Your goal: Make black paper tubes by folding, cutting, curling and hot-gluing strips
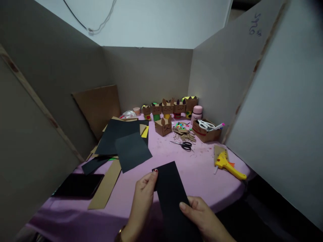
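Note:
A long strip of black paper (171,191) is held up over the front edge of the table, its lower end running out of view. My left hand (145,191) pinches its upper left corner, thumb on top. Lower down, my right hand (198,213) grips the strip's right edge with the thumb across its face. Beyond the hands, a square dark sheet (132,151) lies partly over a larger black sheet (117,134). Black-handled scissors (186,146) rest on the pink cloth, and a small cardboard box with an animal face (163,127) sits behind them.
A yellow glue gun (228,164) lies at the right edge. A cardboard box (207,131) holds white scissors and a marker, near a pink bottle (196,114). Left are a black tablet (78,185) and a cardboard strip (106,186). Several cardboard animal figures (168,108) stand behind.

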Available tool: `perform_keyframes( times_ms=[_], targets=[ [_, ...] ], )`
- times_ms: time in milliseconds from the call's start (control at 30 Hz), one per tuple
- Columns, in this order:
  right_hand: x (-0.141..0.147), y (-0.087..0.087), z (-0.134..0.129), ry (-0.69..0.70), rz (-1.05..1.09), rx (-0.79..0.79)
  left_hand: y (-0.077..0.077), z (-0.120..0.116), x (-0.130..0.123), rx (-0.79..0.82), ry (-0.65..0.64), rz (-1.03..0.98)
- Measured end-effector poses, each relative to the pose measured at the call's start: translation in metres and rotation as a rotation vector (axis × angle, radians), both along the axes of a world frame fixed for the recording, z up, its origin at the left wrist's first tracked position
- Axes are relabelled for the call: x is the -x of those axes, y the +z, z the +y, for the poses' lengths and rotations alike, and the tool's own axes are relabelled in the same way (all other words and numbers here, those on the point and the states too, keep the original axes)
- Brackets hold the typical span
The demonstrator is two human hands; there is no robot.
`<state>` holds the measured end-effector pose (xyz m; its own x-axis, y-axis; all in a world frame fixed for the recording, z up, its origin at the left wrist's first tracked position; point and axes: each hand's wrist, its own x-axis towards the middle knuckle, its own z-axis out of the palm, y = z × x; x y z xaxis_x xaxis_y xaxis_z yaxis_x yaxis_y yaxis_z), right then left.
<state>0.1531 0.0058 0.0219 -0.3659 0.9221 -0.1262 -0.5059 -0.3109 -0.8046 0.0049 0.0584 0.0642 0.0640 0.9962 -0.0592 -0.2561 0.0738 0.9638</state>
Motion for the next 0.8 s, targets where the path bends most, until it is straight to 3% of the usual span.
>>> perform_keyframes(
  times_ms=[133,300,500,633,800],
  targets=[
    [-0.001,-0.008,0.001,0.036,0.012,0.006,-0.007,0.008,0.005,0.05,0.049,-0.074],
    [-0.003,-0.014,0.001,-0.032,-0.005,0.061,-0.014,0.012,0.008,0.109,0.176,-0.137],
    [-0.002,-0.011,0.002,-0.043,0.072,0.059,-0.019,0.001,0.003,0.1,-0.011,-0.142],
    [0.001,-0.003,0.003,-0.069,0.11,0.071,-0.036,-0.009,-0.006,0.123,-0.093,-0.162],
    [0.004,0.001,0.006,-0.215,0.147,0.11,-0.056,-0.023,-0.014,0.21,-0.186,-0.208]
  ],
)
